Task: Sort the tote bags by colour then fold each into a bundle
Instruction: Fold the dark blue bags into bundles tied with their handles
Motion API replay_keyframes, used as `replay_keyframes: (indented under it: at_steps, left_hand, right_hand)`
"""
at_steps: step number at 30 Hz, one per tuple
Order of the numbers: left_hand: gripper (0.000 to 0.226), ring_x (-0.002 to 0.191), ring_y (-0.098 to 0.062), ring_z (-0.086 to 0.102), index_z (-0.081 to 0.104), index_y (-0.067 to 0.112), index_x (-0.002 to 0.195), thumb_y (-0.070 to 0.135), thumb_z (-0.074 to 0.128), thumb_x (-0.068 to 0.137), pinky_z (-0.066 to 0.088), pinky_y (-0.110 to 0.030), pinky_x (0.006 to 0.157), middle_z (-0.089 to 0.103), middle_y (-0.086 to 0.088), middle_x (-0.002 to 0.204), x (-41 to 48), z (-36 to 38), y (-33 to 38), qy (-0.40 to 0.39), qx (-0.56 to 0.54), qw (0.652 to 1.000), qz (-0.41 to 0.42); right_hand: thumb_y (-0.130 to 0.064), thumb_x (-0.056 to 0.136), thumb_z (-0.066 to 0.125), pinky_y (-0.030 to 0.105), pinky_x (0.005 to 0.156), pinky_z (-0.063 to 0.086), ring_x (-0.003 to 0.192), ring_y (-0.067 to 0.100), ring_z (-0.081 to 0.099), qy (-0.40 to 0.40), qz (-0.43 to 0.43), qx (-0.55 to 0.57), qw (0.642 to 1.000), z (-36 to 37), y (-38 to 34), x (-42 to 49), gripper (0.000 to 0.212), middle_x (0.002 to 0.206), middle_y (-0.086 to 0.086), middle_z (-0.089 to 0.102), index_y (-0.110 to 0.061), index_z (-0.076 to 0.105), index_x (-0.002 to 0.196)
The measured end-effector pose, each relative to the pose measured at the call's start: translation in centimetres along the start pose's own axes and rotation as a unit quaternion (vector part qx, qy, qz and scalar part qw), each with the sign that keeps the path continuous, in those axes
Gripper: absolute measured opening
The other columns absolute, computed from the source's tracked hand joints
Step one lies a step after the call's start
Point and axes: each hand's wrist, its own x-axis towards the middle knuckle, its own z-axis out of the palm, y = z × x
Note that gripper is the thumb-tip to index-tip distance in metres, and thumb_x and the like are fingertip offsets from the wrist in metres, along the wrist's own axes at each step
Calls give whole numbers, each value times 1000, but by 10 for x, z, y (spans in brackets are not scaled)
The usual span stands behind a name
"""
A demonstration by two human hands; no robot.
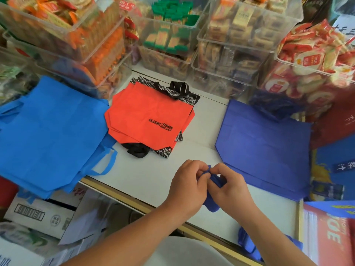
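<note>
We are pinching the dark blue bundle (212, 191) between both hands, left grip (187, 186) and right grip (231, 191) closed on it, its long axis running toward us.

Head-worn wide view, looking steeply down, close over white counter (146, 175)

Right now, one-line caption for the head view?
Both hands bundle a dark blue bag; light blue, orange piles sorted.
</note>
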Motion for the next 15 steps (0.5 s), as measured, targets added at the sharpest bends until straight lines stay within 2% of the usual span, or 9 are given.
replay_keyframes:
  at_steps: [3,5,7,9,10,12,15]
  left_hand:
    - [17,96,-2,64,67,27,103,12,62,99,53,-15,82,66,13,104,-1,-2,-2,-7,-61,998,-22]
    - [14,94,-1,66,67,23,104,11,61,100,53,-15,79,68,10,101,0,-6,-2,13,-98,994,-50]
    - [14,91,-1,68,67,21,104,10,60,101,54,-15,78,72,9,96,3,-8,-2,37,-156,982,-96]
    - [15,94,-6,71,69,24,106,12,63,99,59,-24,85,75,6,97,4,-9,-1,42,-209,968,-131]
    - [14,94,-8,72,69,25,107,15,66,98,60,-31,88,76,5,98,4,-9,0,38,-223,963,-144]
    - [13,93,-11,73,72,25,107,20,73,94,61,-36,90,76,2,96,6,-9,1,29,-217,963,-159]
    - [9,94,-16,74,76,23,101,18,74,93,61,-41,92,78,0,94,10,-13,2,13,-225,959,-170]
  right_hand:
    - [-19,90,75,18,58,51,68,8,63,4,32,4,999,-1,3,-2,20,78,-19,67,-35,63,89]
    - [-19,88,77,17,62,52,76,6,64,-26,39,34,998,-3,2,-5,29,86,-19,66,-40,62,100]
    - [-14,85,80,16,79,50,98,7,62,-30,-20,39,999,-5,0,-8,44,105,-23,63,-40,61,115]
    - [-10,85,81,21,92,49,114,14,57,-3,-100,32,994,-4,1,-8,46,116,-19,62,-33,63,121]
    - [-9,87,80,27,92,51,114,18,59,2,-115,42,993,-4,2,-6,43,117,-15,64,-30,64,121]
    - [-12,90,77,38,86,58,107,21,67,-17,-91,71,993,-5,3,-2,35,114,-10,67,-28,63,117]
    - [-28,90,72,44,84,60,105,20,70,-40,-72,69,994,-4,5,-1,28,114,-8,68,-31,56,113]
